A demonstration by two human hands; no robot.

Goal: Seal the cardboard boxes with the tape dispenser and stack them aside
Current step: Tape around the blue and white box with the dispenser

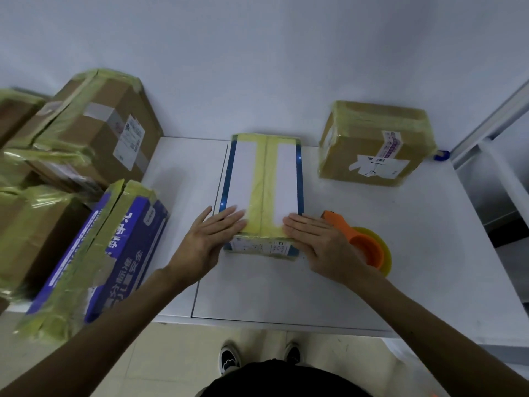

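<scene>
A flat white box with blue edges [243,173] lies lengthwise in the middle of the white table [429,253]. Yellow tape runs along its centre seam and across its far and near ends. My left hand [210,236] lies flat with straight fingers on the box's near left corner. My right hand [317,239] lies flat on its near right corner. The orange tape dispenser [363,247] with a yellow tape roll sits on the table just right of my right hand, untouched.
A taped brown box [375,144] stands at the back right of the table. On the left are several taped boxes: a brown one [108,130] on top and a blue printed one [114,253] leaning at the table's edge. A white wall is behind.
</scene>
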